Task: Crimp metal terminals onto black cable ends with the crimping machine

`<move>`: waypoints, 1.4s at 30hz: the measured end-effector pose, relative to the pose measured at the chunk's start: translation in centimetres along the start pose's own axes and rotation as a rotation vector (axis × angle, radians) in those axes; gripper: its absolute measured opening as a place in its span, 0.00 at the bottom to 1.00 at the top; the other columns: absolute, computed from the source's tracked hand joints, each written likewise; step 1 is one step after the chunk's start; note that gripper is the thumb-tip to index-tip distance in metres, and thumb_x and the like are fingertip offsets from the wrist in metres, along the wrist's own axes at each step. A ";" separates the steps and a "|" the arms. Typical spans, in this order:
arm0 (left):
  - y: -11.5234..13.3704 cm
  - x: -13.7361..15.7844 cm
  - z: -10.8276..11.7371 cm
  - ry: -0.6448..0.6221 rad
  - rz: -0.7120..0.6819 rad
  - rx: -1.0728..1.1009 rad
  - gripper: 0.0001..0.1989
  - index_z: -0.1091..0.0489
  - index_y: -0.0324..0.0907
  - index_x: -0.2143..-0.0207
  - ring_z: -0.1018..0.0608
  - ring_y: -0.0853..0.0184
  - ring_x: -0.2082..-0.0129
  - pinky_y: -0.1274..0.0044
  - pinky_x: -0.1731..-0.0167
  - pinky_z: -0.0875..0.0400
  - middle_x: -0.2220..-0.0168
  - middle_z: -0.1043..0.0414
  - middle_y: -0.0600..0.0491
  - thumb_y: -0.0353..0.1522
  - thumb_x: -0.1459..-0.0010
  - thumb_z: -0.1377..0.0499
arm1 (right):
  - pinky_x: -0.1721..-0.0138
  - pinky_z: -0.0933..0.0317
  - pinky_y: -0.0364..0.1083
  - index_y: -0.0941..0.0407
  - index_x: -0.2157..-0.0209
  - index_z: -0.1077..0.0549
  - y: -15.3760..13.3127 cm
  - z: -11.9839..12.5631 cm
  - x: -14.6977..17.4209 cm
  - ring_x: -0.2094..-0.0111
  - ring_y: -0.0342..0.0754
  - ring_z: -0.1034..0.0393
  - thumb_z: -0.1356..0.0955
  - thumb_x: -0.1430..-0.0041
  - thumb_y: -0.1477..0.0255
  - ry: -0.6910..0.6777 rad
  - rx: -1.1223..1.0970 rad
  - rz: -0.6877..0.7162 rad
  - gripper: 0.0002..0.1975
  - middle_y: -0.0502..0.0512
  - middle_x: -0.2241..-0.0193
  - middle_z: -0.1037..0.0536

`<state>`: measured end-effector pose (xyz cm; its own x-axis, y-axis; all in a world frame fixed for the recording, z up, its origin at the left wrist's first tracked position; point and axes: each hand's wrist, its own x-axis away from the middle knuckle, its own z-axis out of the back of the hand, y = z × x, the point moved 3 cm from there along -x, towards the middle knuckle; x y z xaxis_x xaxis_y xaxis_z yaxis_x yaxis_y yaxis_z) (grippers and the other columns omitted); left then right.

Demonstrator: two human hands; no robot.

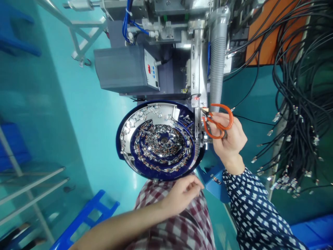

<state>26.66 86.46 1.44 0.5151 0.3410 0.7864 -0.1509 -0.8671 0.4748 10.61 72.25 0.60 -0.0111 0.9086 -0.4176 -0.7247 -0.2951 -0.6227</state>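
Observation:
My right hand (229, 133), in a dark patterned sleeve, grips a pair of orange-handled scissors (228, 116). Their dark tips point left at the metal feed rail (199, 86), close beside its lower end; whether they touch it I cannot tell. Just left of the scissors sits a round blue feeder bowl (134, 147) full of small shiny metal connector pieces (163, 140). My left hand (186, 191), its forearm bare, rests over the checked cloth on my lap, near the bowl's front rim. Its fingers are curled in, and nothing shows in them.
Behind the bowl stands a grey control box (122, 67) with a red display. A ribbed grey hose (217, 69) runs beside the rail. Many black cables (293, 104) with metal ends hang at the right. A blue stool (85, 222) is at lower left.

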 end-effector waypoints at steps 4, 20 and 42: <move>0.0 -0.1 0.0 -0.008 -0.002 -0.001 0.08 0.28 0.38 0.63 0.32 0.72 0.71 0.80 0.69 0.39 0.70 0.30 0.54 0.34 0.37 0.45 | 0.53 0.27 0.52 0.53 0.53 0.25 0.0 0.1 -0.5 0.55 0.52 0.23 0.30 0.40 0.77 0.032 -0.028 0.002 0.13 0.57 0.56 0.19; 0.3 -0.3 0.4 -0.005 0.010 0.011 0.09 0.28 0.38 0.63 0.32 0.72 0.71 0.79 0.68 0.38 0.70 0.30 0.54 0.33 0.38 0.45 | 0.54 0.27 0.52 0.53 0.53 0.26 0.4 0.0 -1.6 0.56 0.53 0.23 0.30 0.39 0.75 -0.033 -0.070 0.000 0.12 0.56 0.57 0.19; -0.5 -0.2 0.3 -0.009 -0.006 -0.008 0.09 0.27 0.38 0.63 0.32 0.73 0.72 0.80 0.69 0.38 0.70 0.30 0.55 0.33 0.37 0.45 | 0.56 0.27 0.50 0.54 0.54 0.25 -0.1 0.3 -0.8 0.58 0.51 0.23 0.29 0.41 0.77 -0.026 -0.020 0.016 0.13 0.56 0.59 0.19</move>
<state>26.89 86.72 0.93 0.5239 0.3426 0.7798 -0.1542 -0.8622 0.4825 10.50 71.64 1.24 -0.0408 0.9110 -0.4103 -0.7106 -0.3151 -0.6290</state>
